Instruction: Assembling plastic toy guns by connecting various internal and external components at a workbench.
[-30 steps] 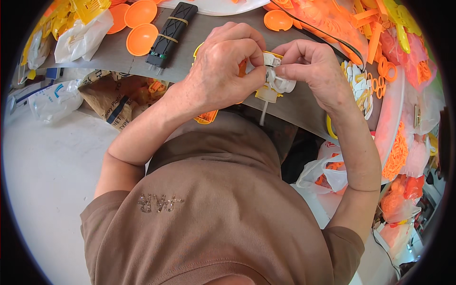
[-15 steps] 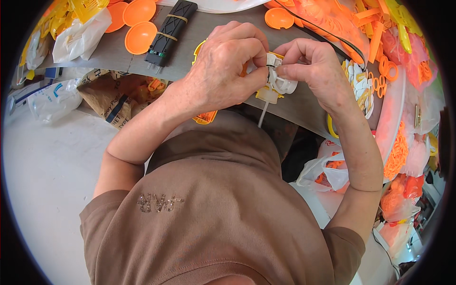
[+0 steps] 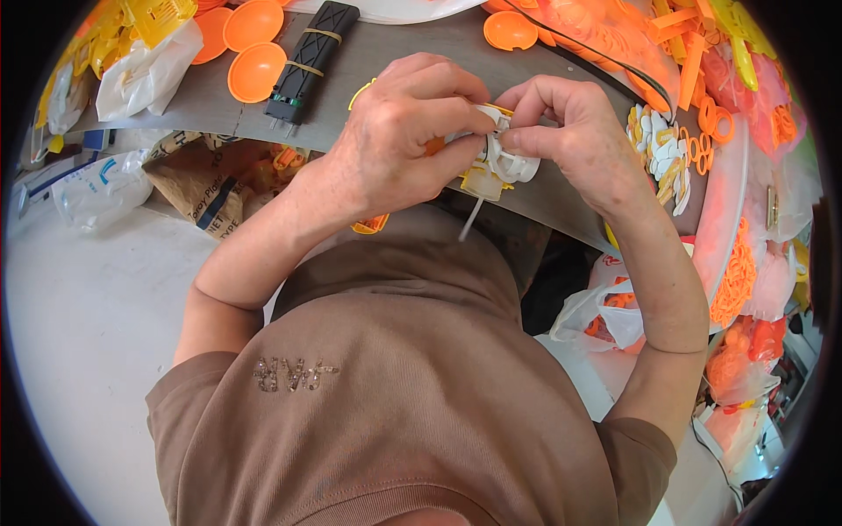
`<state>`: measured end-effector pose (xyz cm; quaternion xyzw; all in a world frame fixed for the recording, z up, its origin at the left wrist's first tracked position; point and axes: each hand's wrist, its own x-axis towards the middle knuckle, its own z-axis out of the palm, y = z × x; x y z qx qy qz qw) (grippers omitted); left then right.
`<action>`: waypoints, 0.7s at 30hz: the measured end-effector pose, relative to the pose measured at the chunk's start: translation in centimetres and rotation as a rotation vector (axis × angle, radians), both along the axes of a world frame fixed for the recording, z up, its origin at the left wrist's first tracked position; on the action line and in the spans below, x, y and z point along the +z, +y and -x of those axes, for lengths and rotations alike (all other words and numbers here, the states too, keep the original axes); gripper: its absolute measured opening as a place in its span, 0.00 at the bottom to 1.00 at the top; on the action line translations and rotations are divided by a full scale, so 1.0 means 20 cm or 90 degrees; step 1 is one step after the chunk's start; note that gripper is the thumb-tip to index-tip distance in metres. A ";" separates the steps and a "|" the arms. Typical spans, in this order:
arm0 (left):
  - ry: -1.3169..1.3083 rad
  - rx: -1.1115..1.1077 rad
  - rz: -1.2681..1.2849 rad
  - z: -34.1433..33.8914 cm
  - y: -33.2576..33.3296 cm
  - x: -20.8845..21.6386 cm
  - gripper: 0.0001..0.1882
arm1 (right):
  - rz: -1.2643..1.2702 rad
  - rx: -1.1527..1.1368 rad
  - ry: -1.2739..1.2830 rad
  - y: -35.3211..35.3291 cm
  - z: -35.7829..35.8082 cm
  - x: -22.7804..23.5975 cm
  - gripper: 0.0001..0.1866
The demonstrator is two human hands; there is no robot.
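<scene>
Both hands meet over a small white and yellow plastic mechanism (image 3: 488, 179) at the table's near edge. From its lower side a thin pale rod (image 3: 472, 219) sticks out toward my body. My left hand (image 3: 412, 131) has its fingers pinched at the left side of the mechanism. My right hand (image 3: 561, 127) pinches its upper right with thumb and forefinger, next to a round white part (image 3: 519, 167). Partly hidden beneath my left hand lies a yellow and orange plastic piece (image 3: 371, 224). My fingers cover the exact contact points.
Left of my hands lies a black bar-shaped part with rubber bands (image 3: 303, 70), beside orange round dishes (image 3: 256, 72). White and yellow small parts (image 3: 660, 145) and orange rings (image 3: 697, 149) lie to the right. Below the table edge stands a brown paper sack (image 3: 197, 188).
The mechanism has shifted slightly left and tilted, its rod now slanting further left at the lower end. Both hands keep their pinch on it and have moved a little with it.
</scene>
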<state>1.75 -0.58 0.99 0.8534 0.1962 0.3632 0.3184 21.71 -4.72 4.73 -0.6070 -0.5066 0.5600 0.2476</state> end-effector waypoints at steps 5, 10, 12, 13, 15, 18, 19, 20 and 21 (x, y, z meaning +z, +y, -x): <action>-0.058 0.022 -0.077 -0.03 -0.01 -0.04 0.11 | -0.051 0.005 -0.065 0.00 0.00 0.03 0.04; -0.050 0.046 -0.079 -0.05 -0.01 -0.04 0.11 | -0.066 0.008 -0.097 0.01 0.00 0.04 0.04; -0.049 0.044 -0.080 -0.05 -0.01 -0.04 0.11 | -0.067 0.004 -0.102 0.02 0.00 0.05 0.04; -0.049 0.043 -0.081 -0.05 0.00 -0.04 0.11 | -0.065 0.005 -0.112 0.02 0.00 0.05 0.04; -0.044 0.035 -0.061 -0.05 -0.01 -0.03 0.11 | -0.062 0.005 -0.122 0.02 0.00 0.05 0.05; -0.019 0.022 -0.026 -0.04 -0.02 -0.01 0.12 | -0.070 -0.011 -0.122 0.01 0.00 0.04 0.05; -0.001 0.016 -0.011 -0.04 -0.02 0.01 0.12 | -0.085 -0.015 -0.129 0.01 0.01 0.03 0.05; -0.002 0.015 -0.011 -0.03 -0.04 0.02 0.12 | -0.100 -0.018 -0.136 0.01 0.01 0.03 0.05; 0.026 0.029 -0.034 -0.02 -0.05 0.03 0.12 | -0.099 -0.018 -0.136 0.02 0.01 0.02 0.05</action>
